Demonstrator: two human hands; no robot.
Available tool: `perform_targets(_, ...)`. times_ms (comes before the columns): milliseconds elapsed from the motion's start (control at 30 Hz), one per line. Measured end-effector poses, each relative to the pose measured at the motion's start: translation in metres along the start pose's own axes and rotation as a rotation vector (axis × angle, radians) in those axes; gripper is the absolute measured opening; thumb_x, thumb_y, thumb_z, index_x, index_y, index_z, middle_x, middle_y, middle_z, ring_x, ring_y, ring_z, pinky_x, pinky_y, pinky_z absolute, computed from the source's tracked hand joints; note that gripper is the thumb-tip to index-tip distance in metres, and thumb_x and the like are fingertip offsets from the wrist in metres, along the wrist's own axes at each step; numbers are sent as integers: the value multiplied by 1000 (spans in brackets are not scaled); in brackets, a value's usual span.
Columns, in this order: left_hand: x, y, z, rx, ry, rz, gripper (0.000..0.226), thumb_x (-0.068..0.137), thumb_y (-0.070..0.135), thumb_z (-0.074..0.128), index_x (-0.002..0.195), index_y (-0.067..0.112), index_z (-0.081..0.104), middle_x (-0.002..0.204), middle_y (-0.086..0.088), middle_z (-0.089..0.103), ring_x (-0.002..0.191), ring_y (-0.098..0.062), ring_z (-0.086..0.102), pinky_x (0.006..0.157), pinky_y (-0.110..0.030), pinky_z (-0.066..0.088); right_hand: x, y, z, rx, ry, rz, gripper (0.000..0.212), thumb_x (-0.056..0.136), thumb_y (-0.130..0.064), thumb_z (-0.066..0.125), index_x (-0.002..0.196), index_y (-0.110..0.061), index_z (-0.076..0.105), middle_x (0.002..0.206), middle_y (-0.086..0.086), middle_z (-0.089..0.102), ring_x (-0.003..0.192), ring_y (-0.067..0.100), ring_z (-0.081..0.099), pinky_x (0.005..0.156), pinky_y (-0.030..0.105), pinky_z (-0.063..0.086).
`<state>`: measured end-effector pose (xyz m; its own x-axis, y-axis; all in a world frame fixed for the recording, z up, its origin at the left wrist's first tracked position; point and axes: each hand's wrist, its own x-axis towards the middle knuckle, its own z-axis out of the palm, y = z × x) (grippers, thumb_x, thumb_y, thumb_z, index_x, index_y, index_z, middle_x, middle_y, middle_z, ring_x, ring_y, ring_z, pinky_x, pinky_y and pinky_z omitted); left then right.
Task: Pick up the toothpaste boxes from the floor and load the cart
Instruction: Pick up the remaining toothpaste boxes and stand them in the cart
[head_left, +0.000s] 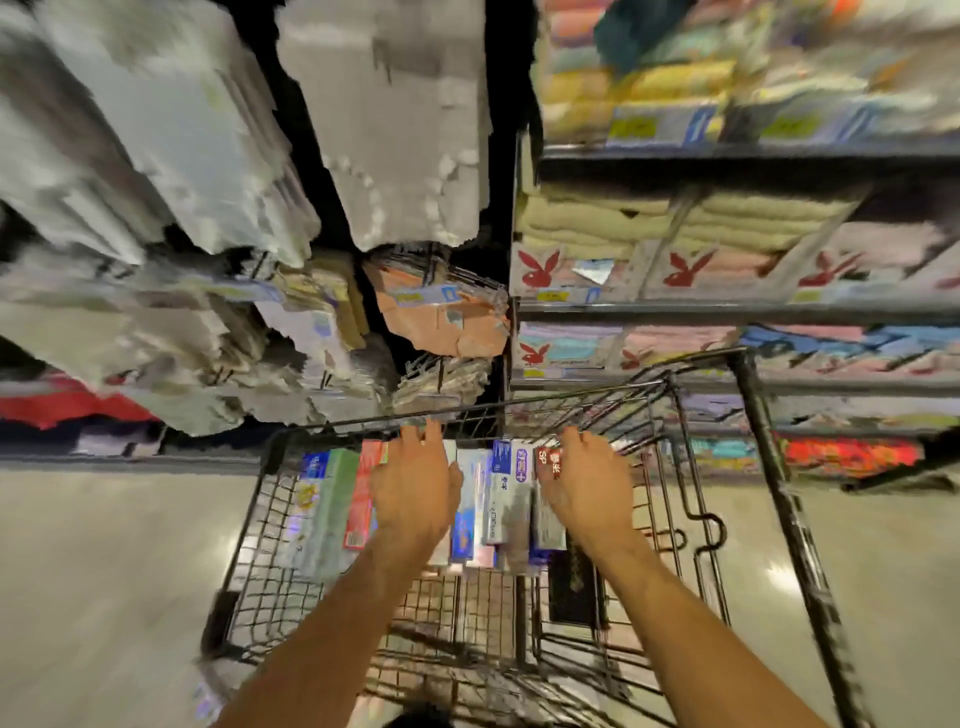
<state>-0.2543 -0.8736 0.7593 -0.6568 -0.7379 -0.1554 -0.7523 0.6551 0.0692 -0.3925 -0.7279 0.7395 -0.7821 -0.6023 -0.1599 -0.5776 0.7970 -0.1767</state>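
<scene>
**Both hands flat on the load**

Head view: left hand (415, 491) and right hand (582, 486), fingers straight, gripping nothing, press on roughly six toothpaste boxes (506, 499) lying side by side along the wire cart's (698, 499) far edge. Towel shelves (675, 234) stand just beyond.

Head view, steeply down (close) over cart (244, 540)

On the red toothpaste box (545, 462), at 5 o'clock from view centre: white letters "SP"; other characters illegible. On the purple-labelled box (511, 467), at its 9 o'clock: print blurred, unreadable. On the shelf cartons (597, 270), 1 to 3 o'clock: red rabbit-head logo, repeated, no wording. On the price tags (553, 296) at their 6 o'clock: illegible.
</scene>
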Motion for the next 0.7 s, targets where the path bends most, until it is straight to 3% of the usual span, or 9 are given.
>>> perform_targets(267, -75, -49, -104, 50, 133, -144, 47, 97, 47, 47, 134, 19, 46, 131, -8, 53, 125, -33, 48, 109, -56, 34, -14, -78, -116, -73, -2, -412, 56, 97, -56, 51, 140, -21, 45, 135, 6, 54, 126, 31, 50, 104, 47, 40)
perform_targets(467, -167, -147, -146, 76, 258, -415, 43, 94, 44, 48, 130, 21, 53, 127, -7, 58, 124, -33, 50, 113, -60, 26, -65, -207, -130, -100, 29, -803, 51, 98, -57, 48, 138, -25, 46, 133, 4, 53, 123, 30, 50, 106, 48, 39)
perform_targets(600, -256, -208, -155, 123, 269, -647, 55, 95, 47, 47, 144, 23, 41, 141, -8, 50, 131, -33, 45, 116, -59, 17, -135, -290, -119, -155, 37, -1058, 59, 96, -61, 50, 141, -23, 47, 132, 6, 55, 123, 33, 51, 105, 49, 40)
perform_targets(700, -332, -242, -153, 107, 327, -812, 55, 93, 49, 49, 141, 25, 46, 138, -6, 54, 129, -31, 48, 115, -59, 20, -202, -344, -113, -164, 37, -1256, 60, 94, -62, 50, 139, -22, 50, 128, 6, 58, 117, 32, 56, 102, 48, 43)
